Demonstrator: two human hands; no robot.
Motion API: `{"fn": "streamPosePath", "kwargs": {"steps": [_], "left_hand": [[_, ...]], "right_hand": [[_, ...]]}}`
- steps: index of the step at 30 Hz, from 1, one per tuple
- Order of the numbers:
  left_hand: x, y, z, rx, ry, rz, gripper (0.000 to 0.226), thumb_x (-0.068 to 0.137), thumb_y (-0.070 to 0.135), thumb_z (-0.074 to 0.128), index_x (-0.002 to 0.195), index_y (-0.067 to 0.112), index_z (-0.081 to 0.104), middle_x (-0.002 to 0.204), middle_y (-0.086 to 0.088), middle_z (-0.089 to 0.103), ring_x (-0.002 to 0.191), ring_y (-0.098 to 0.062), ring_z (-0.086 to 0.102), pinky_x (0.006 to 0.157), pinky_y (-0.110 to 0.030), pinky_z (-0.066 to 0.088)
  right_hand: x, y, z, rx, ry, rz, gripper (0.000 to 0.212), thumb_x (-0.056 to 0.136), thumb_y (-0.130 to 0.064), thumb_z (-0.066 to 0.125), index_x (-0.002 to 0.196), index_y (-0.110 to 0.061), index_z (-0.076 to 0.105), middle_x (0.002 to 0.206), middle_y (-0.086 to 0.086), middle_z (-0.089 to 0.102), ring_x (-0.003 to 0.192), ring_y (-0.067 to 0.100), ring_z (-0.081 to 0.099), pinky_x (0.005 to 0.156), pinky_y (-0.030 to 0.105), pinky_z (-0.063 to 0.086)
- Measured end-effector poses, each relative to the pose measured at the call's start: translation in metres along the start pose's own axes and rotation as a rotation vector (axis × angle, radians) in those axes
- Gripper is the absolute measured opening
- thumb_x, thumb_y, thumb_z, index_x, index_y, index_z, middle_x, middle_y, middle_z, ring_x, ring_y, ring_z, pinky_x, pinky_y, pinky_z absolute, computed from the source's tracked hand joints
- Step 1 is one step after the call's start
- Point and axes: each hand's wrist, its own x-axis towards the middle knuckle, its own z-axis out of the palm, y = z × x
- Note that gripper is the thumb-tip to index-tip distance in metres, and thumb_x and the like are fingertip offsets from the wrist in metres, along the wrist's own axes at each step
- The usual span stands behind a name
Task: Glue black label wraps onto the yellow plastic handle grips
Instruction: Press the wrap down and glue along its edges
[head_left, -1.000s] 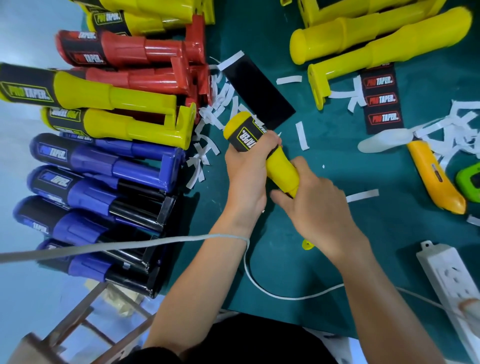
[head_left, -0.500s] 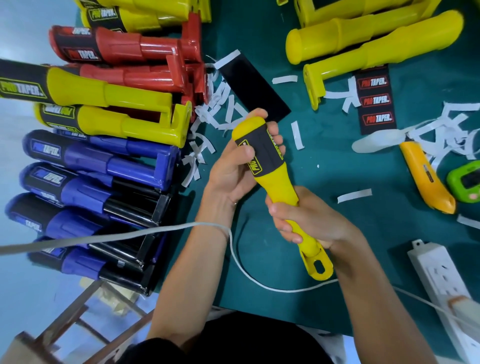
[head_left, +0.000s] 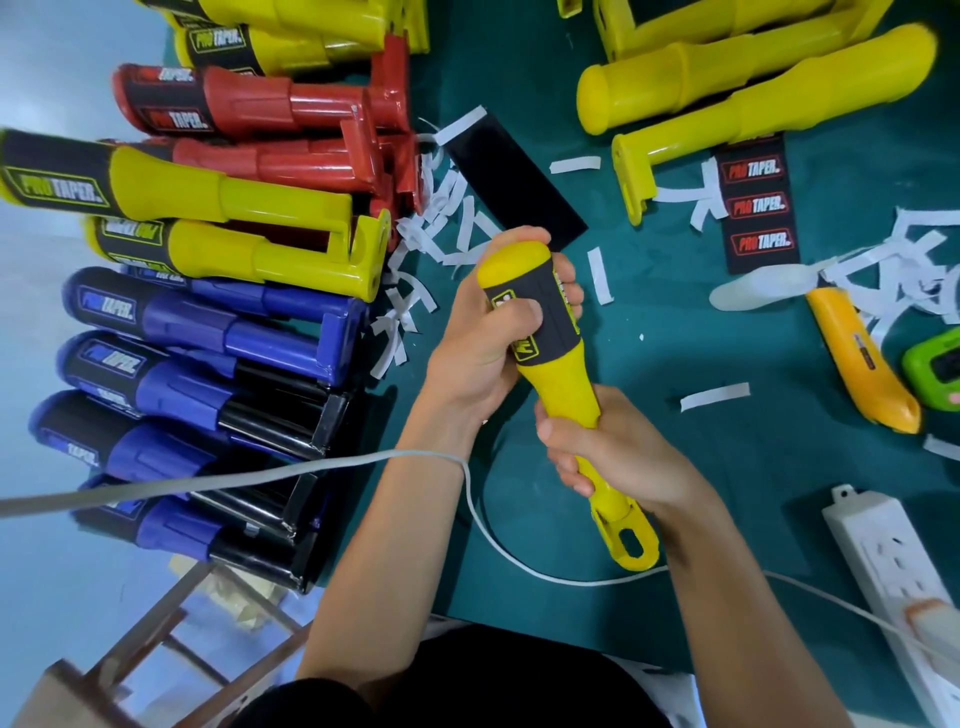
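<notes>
I hold a yellow handle grip (head_left: 563, 395) above the green mat, rounded end away from me. A black label wrap (head_left: 545, 317) circles its upper part. My left hand (head_left: 483, 338) grips that labelled part, thumb pressed on the wrap and fingers curled behind. My right hand (head_left: 618, 457) grips the narrow shaft lower down, with the slotted end (head_left: 631, 545) sticking out below it. Bare yellow grips (head_left: 753, 114) lie at the top right beside a black label sheet (head_left: 758, 205) with red print. A loose black wrap (head_left: 514, 182) lies beyond my left hand.
Labelled yellow, red and blue grips (head_left: 208, 322) are stacked along the left. White backing strips (head_left: 431, 228) litter the mat (head_left: 701, 322). A yellow utility knife (head_left: 857, 358), a green device (head_left: 935, 364) and a white power strip (head_left: 888, 566) lie right. A white cable (head_left: 519, 556) runs under my arms.
The handle swung from slanting up-left to nearly upright, its slotted end coming out below my right hand. My left hand shifted round the wrap, thumb now on its front.
</notes>
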Motion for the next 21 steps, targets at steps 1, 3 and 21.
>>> {"fn": "streamPosePath", "kwargs": {"steps": [1, 3, 21], "left_hand": [[0.000, 0.000, 0.004, 0.073, 0.051, -0.012, 0.049, 0.074, 0.010, 0.062, 0.123, 0.012, 0.056, 0.101, -0.006, 0.069, 0.090, -0.023, 0.067, 0.084, -0.037, 0.057], [0.000, 0.000, 0.010, 0.205, 0.147, -0.039, 0.045, 0.080, 0.018, 0.066, 0.123, 0.014, 0.055, 0.101, -0.006, 0.071, 0.093, -0.023, 0.070, 0.082, -0.037, 0.059], [-0.002, 0.001, -0.001, 0.325, 0.088, -0.153, 0.044, 0.097, 0.018, 0.060, 0.140, 0.021, 0.051, 0.137, -0.030, 0.056, 0.128, -0.050, 0.054, 0.111, -0.068, 0.041]], "right_hand": [[0.000, 0.001, -0.003, 0.060, -0.031, -0.015, 0.030, 0.085, -0.034, 0.066, 0.086, -0.005, 0.058, 0.058, 0.011, 0.051, 0.044, 0.024, 0.045, 0.050, 0.028, 0.041], [-0.001, 0.005, -0.008, 0.153, -0.074, -0.046, 0.032, 0.090, -0.040, 0.067, 0.102, -0.010, 0.064, 0.062, 0.010, 0.055, 0.046, 0.023, 0.048, 0.053, 0.028, 0.043], [0.001, 0.021, -0.035, 0.490, -0.355, 0.053, 0.053, 0.098, -0.058, 0.062, 0.110, -0.007, 0.058, 0.061, 0.006, 0.050, 0.039, 0.017, 0.043, 0.050, 0.026, 0.037]]}}
